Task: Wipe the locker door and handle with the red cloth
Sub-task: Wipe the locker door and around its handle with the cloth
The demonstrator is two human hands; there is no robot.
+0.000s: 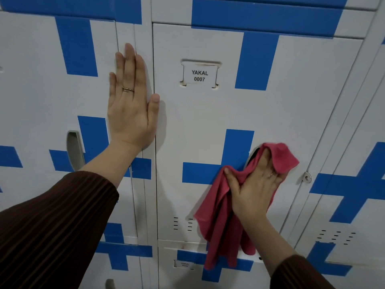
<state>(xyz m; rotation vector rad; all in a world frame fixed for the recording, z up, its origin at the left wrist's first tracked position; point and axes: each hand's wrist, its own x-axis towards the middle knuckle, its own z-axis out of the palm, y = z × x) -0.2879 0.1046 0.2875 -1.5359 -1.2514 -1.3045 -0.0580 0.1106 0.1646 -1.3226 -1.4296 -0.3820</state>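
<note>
1. The left hand [131, 109] lies flat at centre left, fingers straight and together. It presses on the white strip between two lockers and wears a ring [127, 89].
2. The right hand [254, 190], lower right of centre, grips the red cloth [220, 226]. The cloth folds over its fingertips and hides them. The thumb spreads to the left on top of the cloth.
3. The rest of the cloth hangs below the hand, past the lower edge of the door [208, 122].
4. The wrapped fingers push into the handle [253, 156]. Only a dark sliver of its recess shows, at the cloth's upper left.
5. The door is white with blue cross stripes and fills the centre of the frame. It is closed.
6. A label [199, 76] reading "YAKAL 0007" sits in its upper part, and vent slits [183, 223] are cut near its bottom.
7. A small metal hasp [306, 177] sits at the door's right edge, just right of the cloth.
8. Both arms wear brown ribbed sleeves [62, 215].
</note>
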